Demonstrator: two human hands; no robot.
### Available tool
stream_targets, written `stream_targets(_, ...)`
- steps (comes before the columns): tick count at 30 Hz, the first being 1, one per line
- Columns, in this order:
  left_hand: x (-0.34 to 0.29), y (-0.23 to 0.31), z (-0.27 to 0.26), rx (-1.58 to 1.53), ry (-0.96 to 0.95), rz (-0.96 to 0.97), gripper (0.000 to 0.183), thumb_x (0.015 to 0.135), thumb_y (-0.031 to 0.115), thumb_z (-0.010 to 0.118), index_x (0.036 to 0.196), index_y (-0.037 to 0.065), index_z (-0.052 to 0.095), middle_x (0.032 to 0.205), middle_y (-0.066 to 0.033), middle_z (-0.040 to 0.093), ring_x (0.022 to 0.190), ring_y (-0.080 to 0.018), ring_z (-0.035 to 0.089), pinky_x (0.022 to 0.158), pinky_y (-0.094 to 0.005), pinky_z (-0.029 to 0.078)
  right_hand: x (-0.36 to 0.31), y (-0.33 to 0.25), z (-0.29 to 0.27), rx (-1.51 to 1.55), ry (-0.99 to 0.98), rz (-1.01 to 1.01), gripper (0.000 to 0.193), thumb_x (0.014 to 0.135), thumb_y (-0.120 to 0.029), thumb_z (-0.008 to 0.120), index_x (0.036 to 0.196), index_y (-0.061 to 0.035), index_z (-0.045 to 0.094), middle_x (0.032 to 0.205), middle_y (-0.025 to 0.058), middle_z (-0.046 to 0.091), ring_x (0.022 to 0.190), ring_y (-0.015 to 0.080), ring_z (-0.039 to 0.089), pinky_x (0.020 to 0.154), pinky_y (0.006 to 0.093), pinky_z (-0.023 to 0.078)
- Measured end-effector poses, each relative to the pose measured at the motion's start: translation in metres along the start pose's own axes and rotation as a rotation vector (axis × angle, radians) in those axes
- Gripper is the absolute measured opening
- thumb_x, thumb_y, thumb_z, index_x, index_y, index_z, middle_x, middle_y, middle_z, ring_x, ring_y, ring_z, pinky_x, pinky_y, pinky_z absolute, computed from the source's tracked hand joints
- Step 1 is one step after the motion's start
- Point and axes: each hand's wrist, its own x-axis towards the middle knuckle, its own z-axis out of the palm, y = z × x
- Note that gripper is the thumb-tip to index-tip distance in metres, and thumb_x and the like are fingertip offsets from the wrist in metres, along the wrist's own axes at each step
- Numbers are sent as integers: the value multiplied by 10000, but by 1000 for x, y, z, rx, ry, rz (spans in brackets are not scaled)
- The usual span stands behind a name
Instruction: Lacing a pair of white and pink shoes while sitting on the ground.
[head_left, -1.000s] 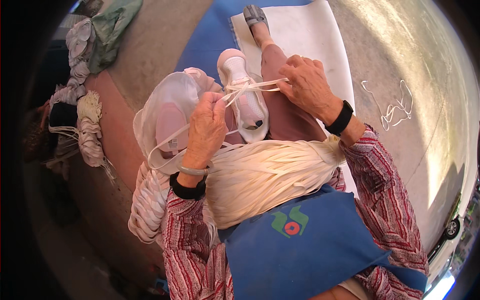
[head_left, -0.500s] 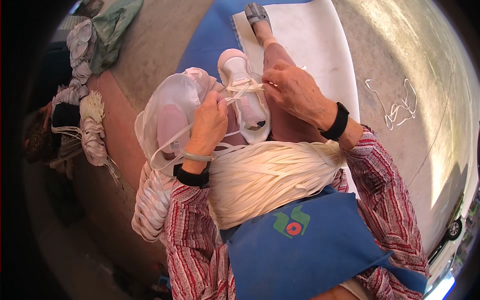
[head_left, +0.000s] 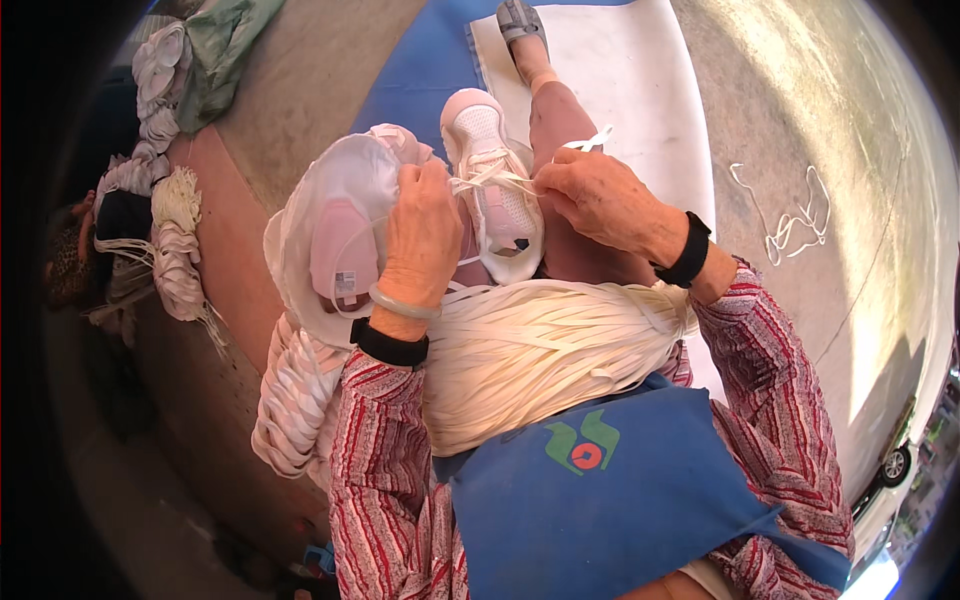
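Note:
A pale pink and white sneaker [head_left: 510, 220] lies in front of me, toe pointing away, its mesh upper facing up. Cream shoelaces [head_left: 492, 178] cross over its tongue and stretch between my hands. To the left of the sneaker, my left hand [head_left: 423, 225] is closed in a pinch on one lace. My right hand [head_left: 600, 200] pinches the lace on the other side, and a loose lace end sticks up above its knuckles. Across my lap rests a thick hank of cream laces [head_left: 550, 340].
At left, a whitish bag [head_left: 285, 240] holds a pink shoe part [head_left: 345, 250], with bundled pale shoe pieces [head_left: 295, 410] below. More bundles [head_left: 178, 270] and a green sack [head_left: 225, 60] are farther left. A loose lace [head_left: 800, 235] lies on the floor at right. A blue apron [head_left: 610, 500] covers me.
My left hand has risen slightly and turned more upright. My right hand has dropped a little, and a lace end now shows above it. The laces lie tighter across the sneaker.

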Motion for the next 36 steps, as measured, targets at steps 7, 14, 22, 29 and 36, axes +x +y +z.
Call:
stream_targets(7,-16,11,-16,-209,82,-133,101,909,109,548,905,14,579,829,-189,605,756,-392,612,633,-464,465,-31,5,-18,-133,-172,99,83,821,-39,537,805,-12,614,882,143,592,804,331,627,696,421,514)
stream_targets(14,-18,13,-9,-93,-121,-97,166,922,177,542,885,27,604,766,-214,636,733,-424,614,641,-492,468,-12,-6,11,-134,-46,13,99,858,-73,563,911,-23,630,995,143,572,818,332,630,695,405,530)
stream_targets(22,-7,5,-3,-135,-77,-220,216,922,194,536,909,17,659,798,-238,640,780,-436,617,668,-494,479,5,11,14,19,-67,33,133,870,-95,545,893,-18,652,847,164,660,786,328,642,684,408,522)
stream_targets(29,-4,5,-9,-228,-71,-292,231,919,225,557,971,39,684,807,-223,651,771,-406,633,669,-456,480,22,13,10,-26,19,169,185,869,-158,572,962,-55,695,826,155,677,776,327,645,693,410,513)
stream_targets(36,0,-1,-1,-212,-4,-282,215,919,216,548,921,37,667,771,-201,658,723,-381,635,647,-441,482,19,19,19,-67,142,51,151,858,-171,561,795,-55,635,723,164,637,710,346,647,633,454,514)
